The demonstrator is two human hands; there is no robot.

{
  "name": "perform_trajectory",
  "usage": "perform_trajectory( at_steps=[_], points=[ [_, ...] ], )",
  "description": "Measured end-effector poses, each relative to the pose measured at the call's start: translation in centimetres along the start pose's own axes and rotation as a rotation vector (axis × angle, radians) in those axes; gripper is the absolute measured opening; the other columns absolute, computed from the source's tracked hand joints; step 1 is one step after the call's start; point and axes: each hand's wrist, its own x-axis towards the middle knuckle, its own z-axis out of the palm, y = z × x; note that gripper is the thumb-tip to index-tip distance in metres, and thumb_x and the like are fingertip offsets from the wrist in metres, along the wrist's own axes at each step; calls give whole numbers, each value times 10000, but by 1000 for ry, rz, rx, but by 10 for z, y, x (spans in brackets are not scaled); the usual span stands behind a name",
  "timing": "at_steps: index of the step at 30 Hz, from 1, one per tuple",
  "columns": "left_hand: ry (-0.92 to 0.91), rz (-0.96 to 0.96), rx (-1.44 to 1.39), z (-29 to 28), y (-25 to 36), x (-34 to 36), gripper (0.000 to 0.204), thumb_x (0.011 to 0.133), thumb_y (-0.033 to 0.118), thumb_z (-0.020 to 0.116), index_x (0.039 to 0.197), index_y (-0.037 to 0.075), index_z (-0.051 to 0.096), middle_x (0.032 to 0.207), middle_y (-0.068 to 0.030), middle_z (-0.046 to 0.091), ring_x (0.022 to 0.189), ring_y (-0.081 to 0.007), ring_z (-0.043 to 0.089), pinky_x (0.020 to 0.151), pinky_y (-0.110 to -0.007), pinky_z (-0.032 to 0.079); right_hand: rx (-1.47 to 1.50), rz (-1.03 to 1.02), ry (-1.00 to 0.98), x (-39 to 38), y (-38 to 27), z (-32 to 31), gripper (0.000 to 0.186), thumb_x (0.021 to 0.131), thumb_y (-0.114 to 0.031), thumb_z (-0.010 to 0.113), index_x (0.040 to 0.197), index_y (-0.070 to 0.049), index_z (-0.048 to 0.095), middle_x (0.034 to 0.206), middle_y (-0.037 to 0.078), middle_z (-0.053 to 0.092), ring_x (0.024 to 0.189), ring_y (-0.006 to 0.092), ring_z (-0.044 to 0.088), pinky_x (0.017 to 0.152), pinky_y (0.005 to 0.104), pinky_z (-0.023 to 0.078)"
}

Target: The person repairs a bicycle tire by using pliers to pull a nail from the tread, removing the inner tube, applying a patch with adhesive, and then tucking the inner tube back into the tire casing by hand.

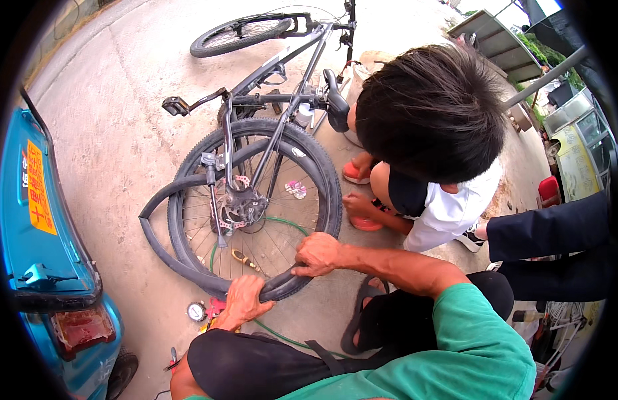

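A grey bicycle (302, 77) lies on its side, its rear wheel in front of me. A black inner tube (163, 250) hangs partly out of the rear tyre (332, 180), making a bent loop on the left. At the wheel's near edge my left hand (245, 300) is closed around the tube. Farther right, my right hand (319, 255) grips the tyre where the tube meets it; its fingertips are partly hidden. Through the spokes show a yellow-handled tool (243, 259) and a green hose (285, 222) on the ground.
A person in a white shirt (449, 210) crouches close on the right, beside the saddle (335, 100). Another person's dark trouser legs (549, 230) are behind. A blue vehicle (49, 220) stands at left. A round pressure gauge (196, 311) lies near my left knee.
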Motion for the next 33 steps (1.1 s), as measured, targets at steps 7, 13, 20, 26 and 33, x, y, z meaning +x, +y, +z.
perform_trajectory(
  at_steps=[7,13,20,26,33],
  points=[
    [-112,-78,-63,5,-11,2,443,682,388,822,929,58,658,881,-149,651,899,-371,642,785,-487,496,3,21,-8,1,-6,-2,477,888,-502,623,740,-60,728,724,159,673,773,379,683,687,488,533],
    [-416,-167,-135,-5,-9,25,422,741,440,787,915,64,708,791,-183,703,809,-403,690,747,-500,523,9,50,24,3,-1,7,492,862,-520,623,746,-57,743,693,201,678,707,400,687,656,501,527],
    [-540,-123,-49,-18,0,36,463,765,494,803,939,73,721,799,-188,706,824,-404,697,748,-502,521,32,-30,83,-2,-10,14,420,812,-473,693,825,-54,685,832,138,667,875,348,668,750,468,535],
    [-524,3,27,-14,-4,33,370,826,409,769,943,63,714,814,-198,710,836,-406,697,733,-520,517,10,-110,94,-1,-26,33,492,752,-510,768,898,-54,653,893,120,634,916,321,633,791,451,525],
    [-296,-72,32,0,8,4,350,826,357,773,942,46,661,872,-201,712,873,-416,692,755,-526,527,-4,-179,129,-5,-38,41,527,677,-396,868,1008,-70,621,984,98,599,987,303,611,833,438,511]
  ],
)
